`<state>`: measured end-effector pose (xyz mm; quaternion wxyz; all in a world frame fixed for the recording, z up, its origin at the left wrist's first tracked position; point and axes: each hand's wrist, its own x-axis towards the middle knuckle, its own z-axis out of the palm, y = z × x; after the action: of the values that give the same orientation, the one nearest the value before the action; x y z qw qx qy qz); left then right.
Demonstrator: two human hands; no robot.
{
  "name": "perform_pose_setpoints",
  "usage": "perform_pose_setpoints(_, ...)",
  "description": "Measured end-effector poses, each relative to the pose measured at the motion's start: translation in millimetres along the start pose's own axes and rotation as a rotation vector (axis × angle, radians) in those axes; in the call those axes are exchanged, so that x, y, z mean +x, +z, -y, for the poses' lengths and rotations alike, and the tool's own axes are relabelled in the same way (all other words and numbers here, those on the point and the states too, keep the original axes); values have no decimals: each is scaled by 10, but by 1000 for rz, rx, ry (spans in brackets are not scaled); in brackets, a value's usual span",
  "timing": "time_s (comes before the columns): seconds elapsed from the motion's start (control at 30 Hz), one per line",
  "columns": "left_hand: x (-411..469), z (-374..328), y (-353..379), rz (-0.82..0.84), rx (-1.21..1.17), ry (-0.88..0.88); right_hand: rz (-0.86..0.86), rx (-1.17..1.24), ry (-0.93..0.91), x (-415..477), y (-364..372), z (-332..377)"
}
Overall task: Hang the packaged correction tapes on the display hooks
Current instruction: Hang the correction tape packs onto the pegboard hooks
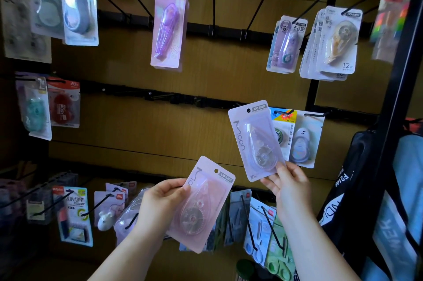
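Note:
My left hand [161,200] grips a pink packaged correction tape [202,205] by its left edge, low in the middle. My right hand [289,183] pinches the bottom corner of a lilac packaged correction tape [255,140] and holds it upright in front of the middle rail. The hang hole of the lilac pack sits near the top, just left of a black display hook [283,112] that carries a yellow-topped pack. Several bare black hooks [214,3] stick out from the upper rail.
Wooden slat wall with black rails. More packs hang on it: a purple one [168,28] top centre, several at the upper left and upper right, two at the middle left, and several along the bottom row. A dark bag [357,189] hangs at the right.

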<state>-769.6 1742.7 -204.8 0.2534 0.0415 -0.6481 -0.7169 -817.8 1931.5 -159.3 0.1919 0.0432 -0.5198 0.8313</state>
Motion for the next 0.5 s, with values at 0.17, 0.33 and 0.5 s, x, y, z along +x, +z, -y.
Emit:
perform_pose_setpoints(0.17,0,-6,-10,-10,-10,-7,-2,33,-1,-16,2,-5)
perform_pose_setpoints(0.33,2,-18,-17,-26,-10,-13,-4,69,-5,-20,-3,17)
perform_pose_setpoints(0.5,8,-6,-16,-17,-9,6,-3,30,6,-4,3,2)
